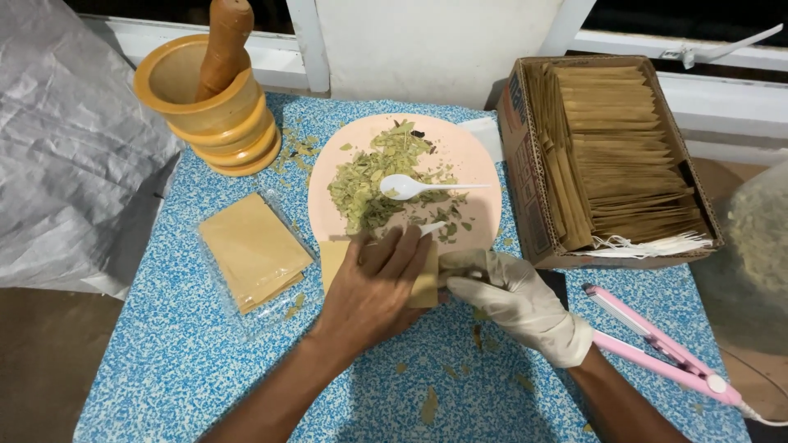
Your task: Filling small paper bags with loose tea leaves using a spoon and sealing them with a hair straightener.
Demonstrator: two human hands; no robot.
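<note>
Low centre of the frame: our bare left hand lies flat, fingers together, pressing a small tan paper sachet onto the blue speckled tabletop. Just right of it, our gloved right hand pinches the sachet's right edge, its grip closed on the paper. A white spoon handle pokes out above the left fingers; which hand holds it we cannot tell.

Centre: a pale pink round board bearing a heap of crushed green dried leaves, with a white plastic spoon lying on them.

Upper left: a yellow-brown wooden mortar with a brown pestle standing in it.

Left of the hands: a clear packet of flat tan sheets.

Upper right: an open cardboard box packed with upright tan sachets, white strings at the near end.

Lower right: a pink clamp-shaped sealing iron.

Left edge: crumpled grey plastic sheeting.

Scattered leaf crumbs dot the tabletop near the bottom.
</note>
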